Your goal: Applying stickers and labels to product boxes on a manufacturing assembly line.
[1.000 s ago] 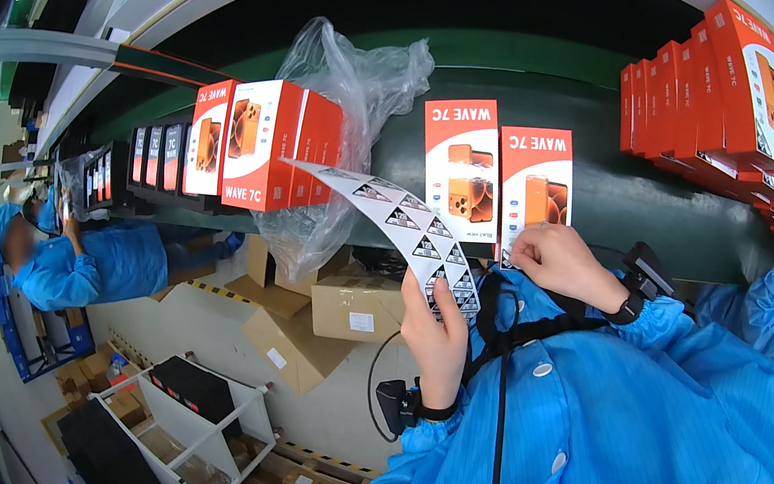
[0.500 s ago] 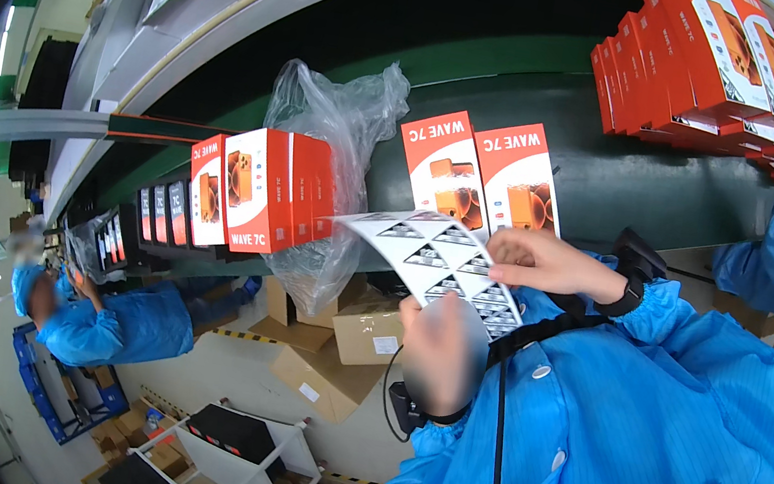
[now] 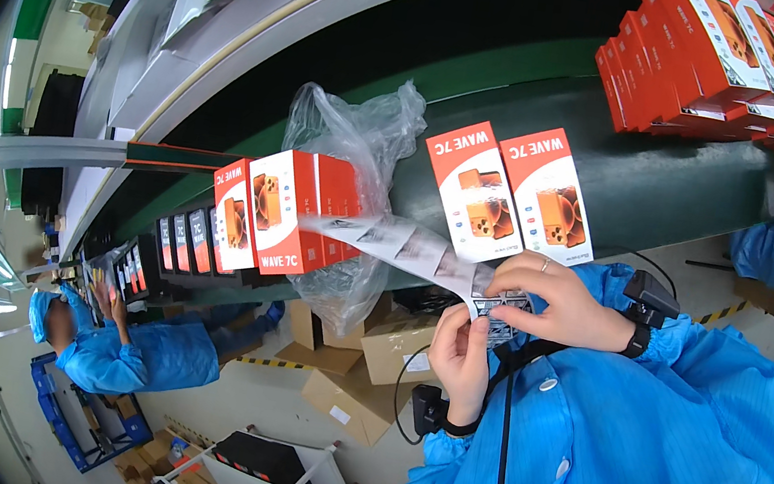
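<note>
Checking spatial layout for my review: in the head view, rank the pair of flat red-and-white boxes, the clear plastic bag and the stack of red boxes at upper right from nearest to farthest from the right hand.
1. Pair of flat red-and-white boxes, on the belt just above the right hand.
2. Clear plastic bag, up and to the left.
3. Stack of red boxes, far up the belt at upper right.

I wear bright blue sleeves [image 3: 637,454] with elastic cuffs and white snap buttons. A black wrist device [image 3: 645,305] straps my right arm, another [image 3: 429,413] my left, with thin black cables. A ring [image 3: 545,264] circles one right finger.
</note>
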`<state>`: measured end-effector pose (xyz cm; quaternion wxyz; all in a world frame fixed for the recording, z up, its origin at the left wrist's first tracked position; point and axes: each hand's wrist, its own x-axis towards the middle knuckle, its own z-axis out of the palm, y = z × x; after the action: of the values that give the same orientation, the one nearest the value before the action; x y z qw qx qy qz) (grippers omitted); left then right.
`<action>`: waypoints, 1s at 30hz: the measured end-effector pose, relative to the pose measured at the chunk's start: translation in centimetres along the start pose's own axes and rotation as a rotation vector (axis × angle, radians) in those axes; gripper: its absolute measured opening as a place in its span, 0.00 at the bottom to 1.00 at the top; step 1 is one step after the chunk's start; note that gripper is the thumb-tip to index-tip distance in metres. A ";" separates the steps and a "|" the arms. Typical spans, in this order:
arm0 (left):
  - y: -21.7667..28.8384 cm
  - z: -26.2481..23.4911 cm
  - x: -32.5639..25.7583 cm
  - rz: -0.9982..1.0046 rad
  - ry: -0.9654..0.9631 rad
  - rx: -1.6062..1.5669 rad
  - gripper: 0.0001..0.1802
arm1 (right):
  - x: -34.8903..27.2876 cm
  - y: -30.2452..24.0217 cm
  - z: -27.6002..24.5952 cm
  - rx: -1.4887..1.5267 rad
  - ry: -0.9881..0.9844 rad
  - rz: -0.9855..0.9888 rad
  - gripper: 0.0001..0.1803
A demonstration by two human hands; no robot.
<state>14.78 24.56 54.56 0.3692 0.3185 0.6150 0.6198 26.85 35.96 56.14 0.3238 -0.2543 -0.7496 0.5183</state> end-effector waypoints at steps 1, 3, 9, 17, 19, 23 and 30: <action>0.0 -0.2 0.0 -0.035 0.006 -0.044 0.08 | 0.0 -0.1 0.3 0.015 -0.038 0.027 0.11; -0.3 -0.9 0.1 -0.035 0.002 -0.053 0.08 | 0.4 -0.3 0.7 0.031 -0.089 0.052 0.11; 0.0 -2.4 0.6 -0.004 -0.012 -0.015 0.08 | 1.8 -1.2 1.7 0.102 -0.165 0.230 0.09; 0.4 -2.6 2.0 0.142 0.048 0.470 0.15 | 3.9 0.5 3.3 0.183 -0.313 0.327 0.08; -0.7 -3.5 2.2 0.042 0.109 0.526 0.16 | 4.4 1.1 3.3 0.145 -0.357 0.248 0.07; -2.6 -6.3 2.5 -0.002 0.315 0.580 0.09 | 6.3 3.5 2.0 -0.029 -0.431 0.420 0.08; -1.6 -5.9 3.0 -0.076 0.259 0.495 0.10 | 7.7 6.9 1.9 -0.290 -0.512 0.339 0.06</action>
<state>8.28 23.92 52.51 0.2216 0.2939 0.8012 0.4719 20.69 42.60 50.82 -0.0050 -0.2803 -0.8196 0.4996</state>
